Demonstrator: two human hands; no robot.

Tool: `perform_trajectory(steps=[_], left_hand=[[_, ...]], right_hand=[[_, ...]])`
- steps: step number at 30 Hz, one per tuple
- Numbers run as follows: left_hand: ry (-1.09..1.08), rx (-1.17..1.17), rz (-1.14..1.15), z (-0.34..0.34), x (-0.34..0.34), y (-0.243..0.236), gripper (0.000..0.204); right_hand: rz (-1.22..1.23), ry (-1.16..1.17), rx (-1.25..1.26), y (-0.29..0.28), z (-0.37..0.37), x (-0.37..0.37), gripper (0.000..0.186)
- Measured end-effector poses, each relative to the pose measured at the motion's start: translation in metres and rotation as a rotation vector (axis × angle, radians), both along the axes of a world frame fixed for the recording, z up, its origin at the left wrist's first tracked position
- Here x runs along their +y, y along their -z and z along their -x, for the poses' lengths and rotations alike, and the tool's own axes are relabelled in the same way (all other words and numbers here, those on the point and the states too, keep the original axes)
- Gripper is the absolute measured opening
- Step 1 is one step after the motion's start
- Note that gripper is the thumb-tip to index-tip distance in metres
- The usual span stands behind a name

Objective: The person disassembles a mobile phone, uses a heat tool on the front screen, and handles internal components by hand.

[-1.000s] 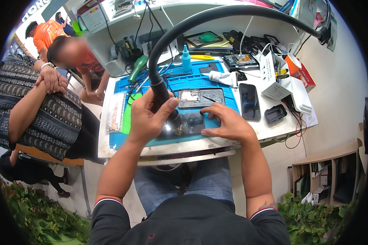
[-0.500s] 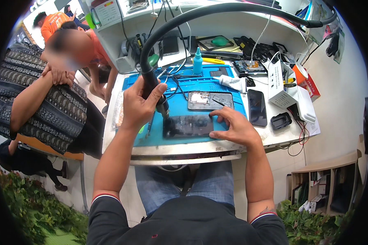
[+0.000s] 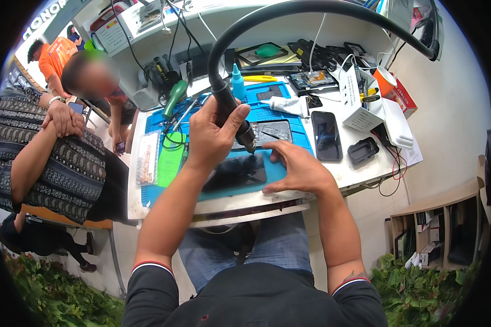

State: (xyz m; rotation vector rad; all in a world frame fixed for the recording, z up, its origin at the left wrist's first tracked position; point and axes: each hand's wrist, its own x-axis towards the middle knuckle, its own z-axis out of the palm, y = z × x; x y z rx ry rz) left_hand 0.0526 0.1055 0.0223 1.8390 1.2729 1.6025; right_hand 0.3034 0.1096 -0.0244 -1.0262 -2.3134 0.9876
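My left hand (image 3: 211, 135) is wrapped round the handle of a hot air gun (image 3: 247, 139) on a thick black hose (image 3: 215, 57). Its nozzle points down over the far right part of a dark, glossy phone panel (image 3: 237, 173), which lies flat on a blue work mat (image 3: 278, 158). At the panel's right end is my right hand (image 3: 300, 170), thumb and fingers apart, with nothing between them. Behind the panel lies an opened phone (image 3: 281, 126) with its inner parts bare and a thin dark tool across it; my left hand and the nozzle partly cover it.
A blue bottle (image 3: 238, 86), a white tube (image 3: 286, 105) and a green screwdriver-like handle (image 3: 175, 98) lie farther back. Right of the mat are a black phone (image 3: 326, 136) and a black tray (image 3: 363, 151). A person in a patterned top (image 3: 49, 147) stands at the left.
My left hand has carried the hot air gun rightward, from the panel's left end toward its right. My right fingers, earlier at the panel's right edge, are now off it. The view has shifted.
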Motion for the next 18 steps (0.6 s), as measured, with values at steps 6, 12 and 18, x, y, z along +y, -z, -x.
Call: perform_trajectory(steps=[6, 12, 18], left_hand=[[0.076, -0.029, 0.052, -0.020, -0.008, -0.003, 0.030], [0.151, -0.044, 0.091, -0.016, -0.034, -0.002, 0.030], [0.074, -0.023, 0.039, 0.015, -0.054, -0.004, 0.029]], right_hand=[[0.008, -0.049, 0.014, 0.000, -0.004, 0.005, 0.099], [0.022, -0.035, -0.010, -0.001, 0.000, 0.003, 0.087], [0.015, -0.013, -0.062, -0.004, 0.004, 0.003, 0.073]])
